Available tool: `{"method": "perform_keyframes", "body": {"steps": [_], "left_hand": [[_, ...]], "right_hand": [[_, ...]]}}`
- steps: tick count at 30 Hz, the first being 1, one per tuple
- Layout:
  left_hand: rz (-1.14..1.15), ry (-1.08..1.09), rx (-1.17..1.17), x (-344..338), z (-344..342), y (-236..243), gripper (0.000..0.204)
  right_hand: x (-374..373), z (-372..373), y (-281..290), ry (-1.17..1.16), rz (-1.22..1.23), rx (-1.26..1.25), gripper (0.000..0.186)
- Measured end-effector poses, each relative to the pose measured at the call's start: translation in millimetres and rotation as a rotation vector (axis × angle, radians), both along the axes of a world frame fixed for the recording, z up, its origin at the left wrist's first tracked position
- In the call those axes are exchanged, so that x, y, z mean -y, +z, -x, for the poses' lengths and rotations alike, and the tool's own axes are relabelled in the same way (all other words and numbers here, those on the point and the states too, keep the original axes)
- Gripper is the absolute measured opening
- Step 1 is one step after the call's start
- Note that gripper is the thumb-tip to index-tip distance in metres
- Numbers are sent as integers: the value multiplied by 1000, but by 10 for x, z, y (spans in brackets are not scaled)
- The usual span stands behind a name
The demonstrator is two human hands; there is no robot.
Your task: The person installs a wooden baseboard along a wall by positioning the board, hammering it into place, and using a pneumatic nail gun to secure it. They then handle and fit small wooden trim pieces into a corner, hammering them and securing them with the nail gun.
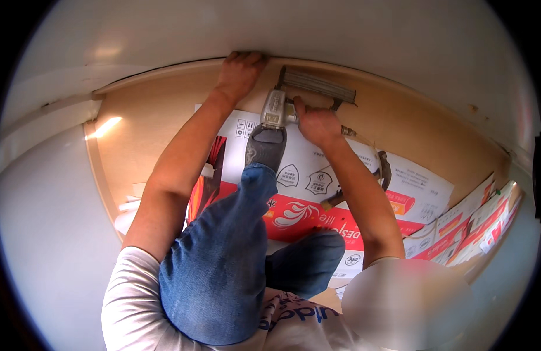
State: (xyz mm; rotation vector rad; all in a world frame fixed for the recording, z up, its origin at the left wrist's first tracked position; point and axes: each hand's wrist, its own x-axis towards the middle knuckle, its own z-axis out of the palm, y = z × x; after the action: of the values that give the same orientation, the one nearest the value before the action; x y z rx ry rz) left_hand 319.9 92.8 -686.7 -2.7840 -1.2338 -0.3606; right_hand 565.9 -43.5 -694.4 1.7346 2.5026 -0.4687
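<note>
My right hand (320, 123) is wrapped around the handle of a silver pneumatic nail gun (274, 109). The gun's long grey magazine points right, and its nose is close to the thin wooden strip (334, 69) along the far edge. Left of the gun, my left hand (241, 73) presses on that same strip with fingers curled over its edge; the fingertips are partly hidden. Beneath both hands lies a light wooden panel (165, 96). My grey shoe (265, 149) stands just below the gun, on printed cardboard (299, 158).
A hammer (385, 171) lies on the cardboard, partly behind my right forearm. An air hose fitting (348, 131) sticks out from the gun's handle. More red and white cardboard (469, 225) leans at the right. Pale walls (270, 29) curve around the panel.
</note>
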Motion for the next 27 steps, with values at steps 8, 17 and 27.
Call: {"method": "perform_keyframes", "body": {"steps": [8, 17, 27], "left_hand": [[-54, -26, -1, -25, 15, -75, 38], [-76, -9, 13, -38, -1, -103, 38], [-81, 9, 63, -33, -23, -127, 36]], "right_hand": [[4, -50, 2, -10, -59, -39, 44], [-3, -130, 84, -37, 26, -39, 52], [75, -693, 220, -103, 158, 47, 70]]}}
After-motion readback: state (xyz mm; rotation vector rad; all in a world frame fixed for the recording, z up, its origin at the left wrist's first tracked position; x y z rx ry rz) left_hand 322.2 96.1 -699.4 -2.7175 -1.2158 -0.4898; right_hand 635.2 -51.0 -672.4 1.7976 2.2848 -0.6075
